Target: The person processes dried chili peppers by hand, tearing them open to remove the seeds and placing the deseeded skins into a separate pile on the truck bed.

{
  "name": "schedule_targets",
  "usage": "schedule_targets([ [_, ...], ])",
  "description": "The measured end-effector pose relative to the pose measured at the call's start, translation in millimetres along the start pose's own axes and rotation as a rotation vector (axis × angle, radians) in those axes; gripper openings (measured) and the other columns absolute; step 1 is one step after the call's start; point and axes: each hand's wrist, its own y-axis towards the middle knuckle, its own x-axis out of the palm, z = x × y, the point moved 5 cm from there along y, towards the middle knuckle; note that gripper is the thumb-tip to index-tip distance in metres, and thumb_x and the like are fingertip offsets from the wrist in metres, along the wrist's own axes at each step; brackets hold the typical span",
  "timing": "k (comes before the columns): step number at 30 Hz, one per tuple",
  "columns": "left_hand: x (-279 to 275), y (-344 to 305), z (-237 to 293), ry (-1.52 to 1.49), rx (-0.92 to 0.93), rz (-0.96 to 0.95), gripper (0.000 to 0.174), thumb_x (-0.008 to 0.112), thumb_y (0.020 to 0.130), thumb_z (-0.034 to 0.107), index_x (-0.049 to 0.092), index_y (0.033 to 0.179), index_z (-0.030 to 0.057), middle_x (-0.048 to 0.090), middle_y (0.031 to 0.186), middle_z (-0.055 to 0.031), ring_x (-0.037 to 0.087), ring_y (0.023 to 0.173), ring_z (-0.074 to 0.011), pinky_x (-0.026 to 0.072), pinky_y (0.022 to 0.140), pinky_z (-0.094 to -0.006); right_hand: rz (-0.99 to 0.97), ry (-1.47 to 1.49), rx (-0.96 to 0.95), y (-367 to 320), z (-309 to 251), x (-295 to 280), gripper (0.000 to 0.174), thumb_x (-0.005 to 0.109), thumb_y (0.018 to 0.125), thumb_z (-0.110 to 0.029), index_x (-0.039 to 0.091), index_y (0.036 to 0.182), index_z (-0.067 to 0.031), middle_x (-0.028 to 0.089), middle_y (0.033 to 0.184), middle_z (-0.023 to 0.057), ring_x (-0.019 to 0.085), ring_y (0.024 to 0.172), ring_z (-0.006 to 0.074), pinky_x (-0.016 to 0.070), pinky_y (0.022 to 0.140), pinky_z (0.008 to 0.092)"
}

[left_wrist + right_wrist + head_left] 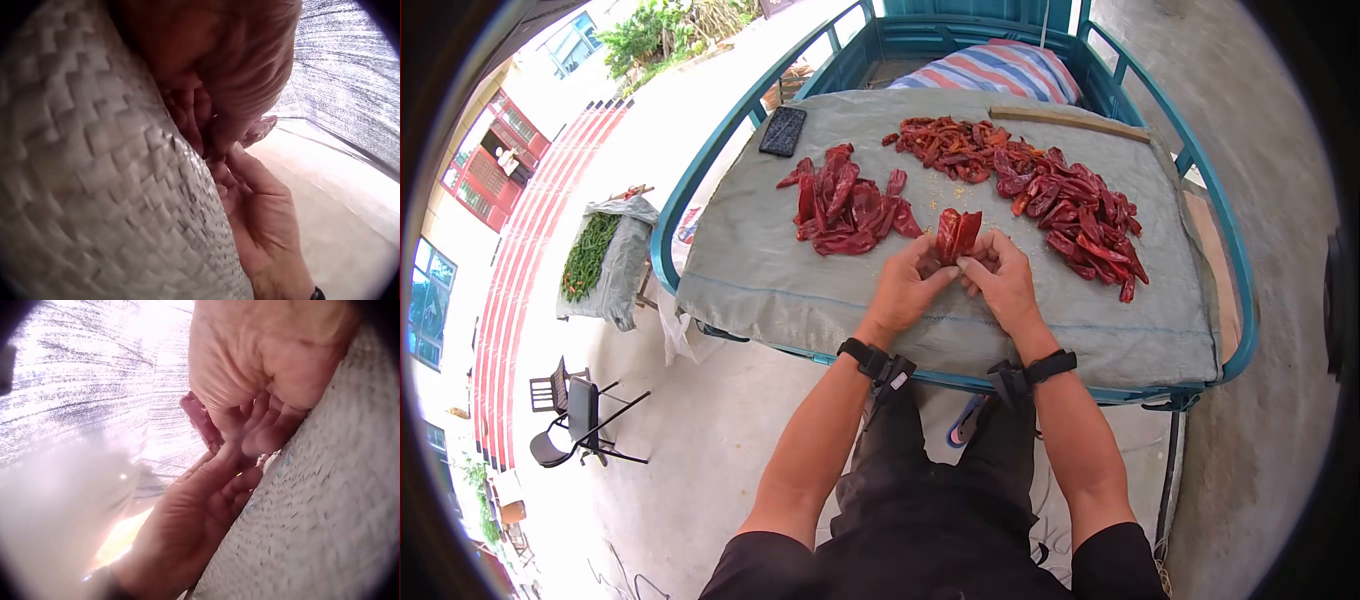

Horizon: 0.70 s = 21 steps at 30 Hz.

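Observation:
Both hands meet over the near part of a grey woven sheet [800, 300], holding one red chili pepper [958, 235] that looks split lengthwise. The left hand [900, 288] pinches its left side, and the right hand [1006, 284] pinches the right side, thumbs close together at the lower end. In the left wrist view the pepper [261, 130] is mostly hidden behind the fingers; in the right wrist view its dark red side [200, 420] shows beside the thumb. Left of the hands lies a pile of flattened red peppers [840, 208]. A heap of peppers [1090, 215] lies to the right.
Peppers with orange insides [960, 148] lie behind, near scattered pale seeds [962, 192]. A black phone [783, 132] rests at the back left, a wooden strip [1070, 123] at the back right. Teal rails [690, 200] flank the sheet. Green chilies [590, 255] and chairs [583, 412] stand left.

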Motion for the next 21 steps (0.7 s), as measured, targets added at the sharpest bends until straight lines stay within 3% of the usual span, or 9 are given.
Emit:
schedule_targets([
  [5, 0, 1, 1, -0.090, 0.018, 0.045, 0.043, 0.075, 0.105, 0.003, 0.062, 0.147, -0.0001, 0.076, 0.127, -0.0057, 0.071, 0.111, -0.0114, 0.0597, 0.095, -0.0304, 0.006, 0.000, -0.005, 0, 1, 0, 0.015, 0.076, 0.101, -0.005, 0.065, 0.112, -0.0031, 0.071, 0.093, 0.0017, 0.066, 0.076, 0.0075, 0.0519, 0.064, 0.0247],
  [11, -3, 2, -1, -0.071, 0.004, 0.092, 0.041, 0.073, 0.106, 0.000, 0.060, 0.144, -0.0015, 0.076, 0.125, -0.0059, 0.072, 0.108, -0.0117, 0.0613, 0.090, -0.0298, 0.039, -0.002, 0.003, 1, -2, -4, 0.014, 0.075, 0.103, -0.009, 0.065, 0.112, -0.0054, 0.068, 0.091, -0.0014, 0.064, 0.075, 0.0060, 0.0481, 0.063, 0.0230],
  [17, -12, 3, -3, -0.011, 0.095, 0.294, 0.037, 0.078, 0.099, -0.002, 0.060, 0.132, -0.0001, 0.076, 0.108, -0.0041, 0.070, 0.091, -0.0091, 0.0580, 0.079, -0.0263, 0.064, 0.023, -0.004, 1, 1, -8, 0.012, 0.075, 0.102, -0.007, 0.066, 0.109, -0.0031, 0.069, 0.092, 0.0001, 0.066, 0.074, 0.0080, 0.0505, 0.063, 0.0244],
  [21, -38, 2, 26, 0.114, 0.141, 0.425, 0.033, 0.081, 0.097, -0.001, 0.061, 0.124, -0.0004, 0.073, 0.101, -0.0026, 0.068, 0.085, -0.0084, 0.0563, 0.075, -0.0257, 0.070, 0.034, 0.005, 1, 5, -9, 0.012, 0.074, 0.101, -0.007, 0.066, 0.108, -0.0027, 0.069, 0.090, 0.0002, 0.066, 0.072, 0.0081, 0.0504, 0.062, 0.0242],
])
